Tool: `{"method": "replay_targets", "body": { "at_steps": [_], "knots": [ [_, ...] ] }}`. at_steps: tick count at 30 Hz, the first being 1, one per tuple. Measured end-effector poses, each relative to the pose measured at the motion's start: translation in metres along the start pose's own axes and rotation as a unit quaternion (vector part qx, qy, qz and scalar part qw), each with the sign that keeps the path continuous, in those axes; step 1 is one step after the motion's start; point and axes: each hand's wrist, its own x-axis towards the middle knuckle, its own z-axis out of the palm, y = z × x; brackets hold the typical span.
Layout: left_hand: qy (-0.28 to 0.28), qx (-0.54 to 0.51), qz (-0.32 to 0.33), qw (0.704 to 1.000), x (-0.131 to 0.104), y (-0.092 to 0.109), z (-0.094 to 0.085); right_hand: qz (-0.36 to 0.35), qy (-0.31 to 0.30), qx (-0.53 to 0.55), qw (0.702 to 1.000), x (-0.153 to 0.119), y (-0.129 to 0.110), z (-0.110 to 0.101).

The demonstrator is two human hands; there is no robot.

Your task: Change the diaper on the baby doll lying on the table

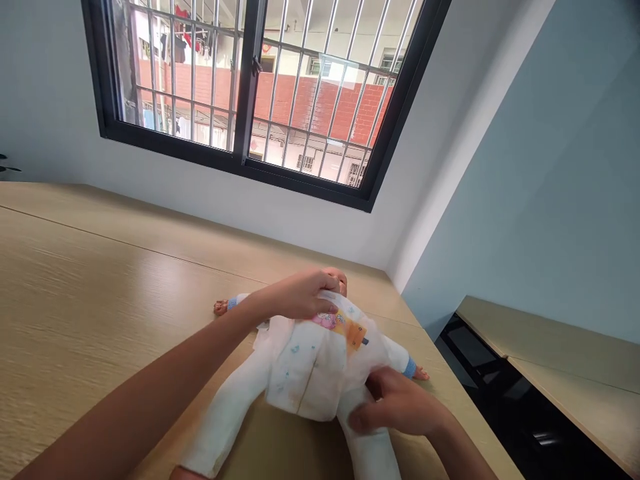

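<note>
Left fingers (327, 307) pinched on diaper (306, 367), right fingers (384, 377) apart from thumb (363, 417); doll (233, 395) lengthwise, head (343, 279) toward window (247, 87).

A barred window (246, 87) glows bright; the right wall (530, 193) is blue.

White on diaper (303, 373), lower centre, with small blue prints plus pink-and-orange front print (330, 321). Also white on leggings (227, 403); blue on cuffs (410, 367). Light wood grain on table (100, 293), lower left. Black on window frame (243, 87), top. Pale blue on wall (550, 200), right.
</note>
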Motion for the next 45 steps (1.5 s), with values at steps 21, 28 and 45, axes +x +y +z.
{"method": "replay_targets", "body": {
  "at_steps": [21,28,45],
  "knots": [
    [-0.007,0.078,-0.060,0.995,0.015,-0.087,0.043,-0.089,0.229,0.408,0.879,0.067,0.040,0.010],
    [0.079,0.158,-0.030,0.984,0.012,-0.069,0.042,0.006,0.268,0.407,0.873,0.073,0.050,0.004],
    [0.023,0.065,0.016,0.998,-0.002,-0.031,0.081,0.062,0.211,0.078,0.972,0.026,0.075,-0.049]
  ]
}}
